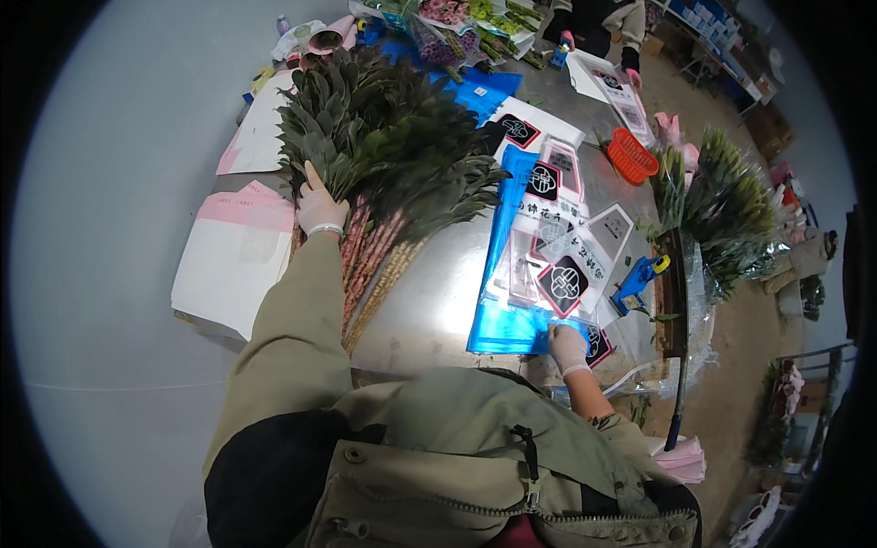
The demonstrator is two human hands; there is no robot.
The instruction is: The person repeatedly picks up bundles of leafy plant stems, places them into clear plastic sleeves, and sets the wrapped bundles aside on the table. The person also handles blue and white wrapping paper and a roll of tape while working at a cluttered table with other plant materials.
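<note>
On the metal table lie bunches of leafy stems (397, 130), dark green leaves away from me, bare reddish and pale stalks towards me. My left hand (320, 205), in a thin whitish glove, rests at the left side of the leaves with fingers spread; whether it grips a stem cannot be told. My right hand (567, 348), gloved too, is closed at the near edge of the printed clear plastic sleeves (548, 233), its fingertips seeming to pinch the film. Blue plastic sheeting (510, 329) lies beneath the sleeves, just left of that hand.
White and pink paper sheets (236, 253) are stacked at left. A blue tape dispenser (637, 282) and a red plastic basket (632, 156) stand at right. Wrapped flower bouquets (466, 34) lie at the far side, where another person (596, 27) works. More greenery (730, 198) stands right of the table.
</note>
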